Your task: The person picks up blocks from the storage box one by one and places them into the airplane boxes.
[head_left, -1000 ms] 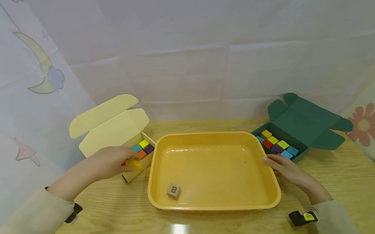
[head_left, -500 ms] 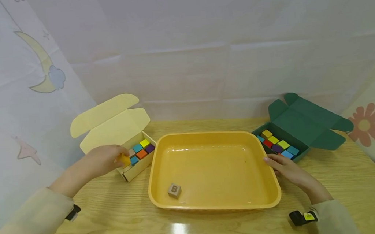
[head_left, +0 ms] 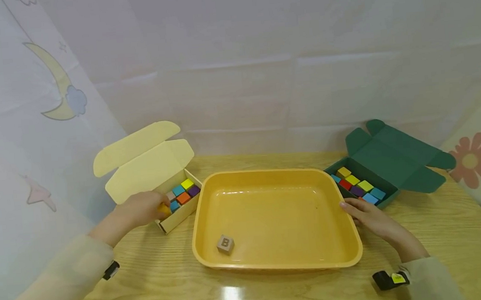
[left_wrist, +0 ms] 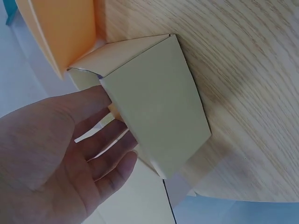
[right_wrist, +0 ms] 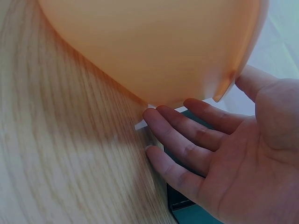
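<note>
At the left, my left hand (head_left: 139, 209) pinches an orange-yellow cube (head_left: 165, 210) at the near end of a pale yellow cardboard box (head_left: 182, 214). In the left wrist view the fingertips reach inside the box end wall (left_wrist: 159, 102), and only a sliver of the cube shows. Several coloured cubes lie in the box beside the fingers. My right hand (head_left: 371, 220) holds the right rim of a large yellow tray (head_left: 276, 222), thumb over the rim and fingers on the outside. In the tray's near left corner sits a wooden cube (head_left: 225, 244) marked B.
Behind my right hand, a green cardboard box (head_left: 406, 153) lies with its lid folded back, holding several coloured cubes (head_left: 357, 190). All of it rests on a wood-grain table (head_left: 158, 288). A pale printed curtain (head_left: 234, 75) hangs behind.
Half a second ago my left hand had shifted leftward with the cube to the box's near end, uncovering other cubes. Now the cube sits lower, partly behind the box wall. My right hand stays put.
</note>
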The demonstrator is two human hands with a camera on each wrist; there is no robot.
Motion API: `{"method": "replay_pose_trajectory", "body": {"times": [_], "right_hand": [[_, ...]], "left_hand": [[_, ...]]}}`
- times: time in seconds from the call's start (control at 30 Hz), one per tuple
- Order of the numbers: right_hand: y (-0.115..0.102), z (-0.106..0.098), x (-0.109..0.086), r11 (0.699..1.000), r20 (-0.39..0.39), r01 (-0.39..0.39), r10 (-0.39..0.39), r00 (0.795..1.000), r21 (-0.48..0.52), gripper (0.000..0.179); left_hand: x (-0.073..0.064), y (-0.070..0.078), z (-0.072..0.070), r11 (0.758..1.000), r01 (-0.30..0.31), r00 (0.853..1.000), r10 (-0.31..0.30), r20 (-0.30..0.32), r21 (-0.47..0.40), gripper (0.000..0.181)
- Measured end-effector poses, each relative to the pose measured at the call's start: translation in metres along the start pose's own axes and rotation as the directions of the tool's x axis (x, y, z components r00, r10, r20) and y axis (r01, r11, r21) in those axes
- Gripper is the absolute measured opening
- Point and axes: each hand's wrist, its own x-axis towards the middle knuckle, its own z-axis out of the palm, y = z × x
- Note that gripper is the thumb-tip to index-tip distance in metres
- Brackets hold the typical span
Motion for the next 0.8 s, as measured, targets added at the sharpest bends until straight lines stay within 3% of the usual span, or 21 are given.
{"method": "replay_pose_trajectory", "body": {"times": [0.43, 0.67, 0.8], "right_hand": [[0.000, 0.001, 0.000, 1.000, 0.002, 0.022, -0.022, 1.000, 0.013, 0.055], [0.000, 0.000, 0.001, 1.000, -0.003, 0.004, -0.004, 1.000, 0.004, 0.056], [0.001, 0.000, 0.001, 1.000, 0.002, -0.002, 0.002, 1.000, 0.003, 0.056]], "left_hand": [[0.010, 0.001, 0.004, 0.995, 0.037, 0.999, -0.035, -0.027, 0.092, 0.024], [0.011, 0.006, 0.000, 0.996, -0.004, 0.993, 0.015, -0.117, 0.091, 0.027], [0.014, 0.009, -0.005, 0.997, -0.009, 0.990, 0.019, -0.138, 0.074, 0.026]]}}
